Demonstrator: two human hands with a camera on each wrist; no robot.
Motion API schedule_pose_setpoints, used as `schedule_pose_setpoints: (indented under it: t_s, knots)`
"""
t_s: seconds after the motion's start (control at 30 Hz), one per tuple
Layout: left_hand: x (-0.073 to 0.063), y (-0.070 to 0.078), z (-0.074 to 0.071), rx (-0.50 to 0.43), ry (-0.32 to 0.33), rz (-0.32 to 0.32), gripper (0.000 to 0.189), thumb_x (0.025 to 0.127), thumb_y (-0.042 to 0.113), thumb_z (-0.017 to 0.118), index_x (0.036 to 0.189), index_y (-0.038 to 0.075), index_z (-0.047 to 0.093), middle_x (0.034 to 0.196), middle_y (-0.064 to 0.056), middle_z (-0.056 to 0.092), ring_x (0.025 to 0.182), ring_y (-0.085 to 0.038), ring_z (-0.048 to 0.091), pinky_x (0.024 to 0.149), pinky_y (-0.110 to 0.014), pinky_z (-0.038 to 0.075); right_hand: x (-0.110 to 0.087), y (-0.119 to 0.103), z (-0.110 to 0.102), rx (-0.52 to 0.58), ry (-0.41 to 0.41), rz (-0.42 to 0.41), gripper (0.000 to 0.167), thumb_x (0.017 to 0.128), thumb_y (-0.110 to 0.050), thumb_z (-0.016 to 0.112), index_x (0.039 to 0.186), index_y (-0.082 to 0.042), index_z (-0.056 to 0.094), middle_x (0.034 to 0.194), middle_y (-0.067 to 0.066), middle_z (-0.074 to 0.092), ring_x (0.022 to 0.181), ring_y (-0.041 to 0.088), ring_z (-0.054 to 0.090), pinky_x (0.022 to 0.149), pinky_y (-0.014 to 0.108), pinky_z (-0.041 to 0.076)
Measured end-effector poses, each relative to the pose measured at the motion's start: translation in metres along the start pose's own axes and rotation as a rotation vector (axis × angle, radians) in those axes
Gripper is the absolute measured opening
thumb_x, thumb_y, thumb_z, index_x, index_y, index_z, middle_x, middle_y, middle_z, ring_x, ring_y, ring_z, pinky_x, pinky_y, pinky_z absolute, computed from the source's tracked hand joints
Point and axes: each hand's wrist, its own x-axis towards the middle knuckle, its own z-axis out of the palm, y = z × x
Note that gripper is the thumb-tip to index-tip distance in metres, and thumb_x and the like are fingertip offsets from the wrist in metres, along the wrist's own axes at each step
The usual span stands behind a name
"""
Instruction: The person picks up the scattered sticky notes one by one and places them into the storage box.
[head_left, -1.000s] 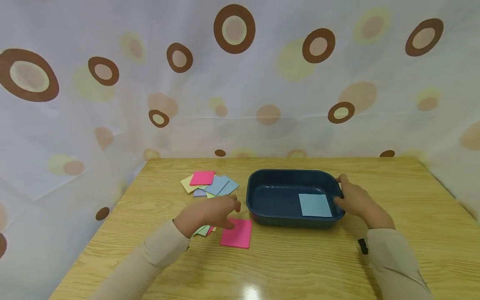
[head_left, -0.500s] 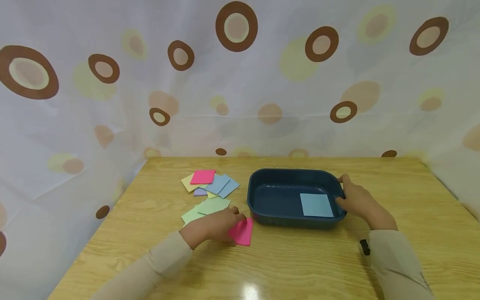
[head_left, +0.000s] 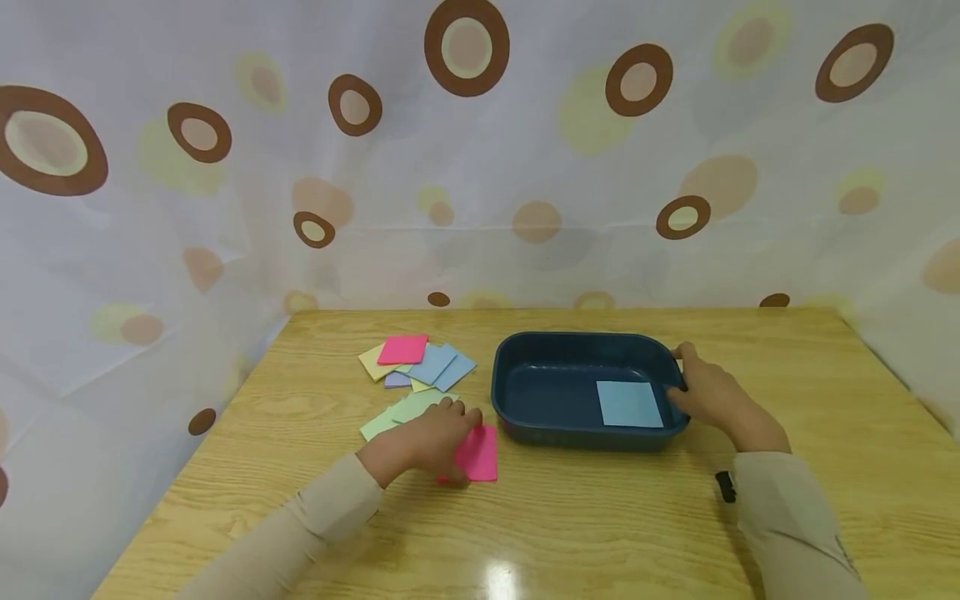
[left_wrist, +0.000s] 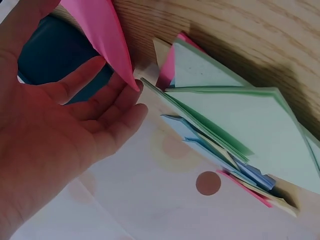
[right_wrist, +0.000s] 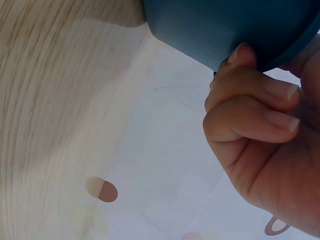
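My left hand lies over a pink sticky note pad left of the dark blue tray's front corner. In the left wrist view, the pink pad bends between the thumb and fingertips. My right hand grips the right rim of the tray. In the right wrist view, its curled fingers meet the tray's outer wall. A light blue sticky note lies flat inside the tray, on the right.
Pale green notes lie just behind my left hand. Farther back is a loose pile of blue notes, yellow, purple and pink ones. A patterned curtain stands behind the wooden table.
My left hand has come down onto the pink pad and taken hold of it; the pad has shifted slightly left. The pale green notes came into view. My right hand stays on the tray.
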Motion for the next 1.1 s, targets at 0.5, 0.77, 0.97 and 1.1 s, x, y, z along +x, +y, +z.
schedule_pose_setpoints:
  t_s: [0.5,0.77,0.97,1.1]
  knots:
    - [-0.005,0.004,-0.001,0.116,0.015,0.014,0.073,0.071,0.043,0.081,0.120,-0.001,0.051,0.107,-0.011,0.051,0.094,-0.023,0.048,0.082,-0.038,0.044,-0.002,0.001,0.000,0.003,-0.014,0.018,0.057,0.092,-0.006,0.052,0.134,0.016,0.020,0.081,0.019,0.056,0.060,0.021,0.047,0.054,0.033,0.038]
    - [-0.014,0.008,-0.026,0.106,0.000,0.061,0.071,0.072,0.042,0.080,0.125,0.002,0.052,0.113,-0.009,0.054,0.102,-0.022,0.048,0.088,-0.035,0.044,-0.001,0.001,-0.002,0.002,-0.011,0.015,0.056,0.092,-0.006,0.051,0.134,0.016,0.020,0.075,0.013,0.053,0.059,0.020,0.046,0.053,0.032,0.037]
    - [-0.018,0.017,-0.062,-0.109,-0.072,0.188,0.071,0.078,0.029,0.077,0.135,0.001,0.046,0.124,-0.009,0.050,0.108,-0.019,0.047,0.085,-0.026,0.046,-0.001,0.002,-0.001,-0.003,-0.001,-0.002,0.056,0.092,-0.006,0.051,0.133,0.016,0.020,0.072,0.012,0.052,0.058,0.019,0.046,0.053,0.032,0.036]
    - [-0.018,0.025,-0.088,-0.189,-0.146,0.220,0.072,0.080,0.029,0.075,0.139,0.002,0.043,0.130,-0.007,0.047,0.110,-0.017,0.047,0.083,-0.025,0.046,0.000,-0.001,0.001,-0.001,0.000,-0.002,0.056,0.092,-0.006,0.051,0.134,0.016,0.020,0.072,0.012,0.052,0.058,0.019,0.046,0.053,0.032,0.037]
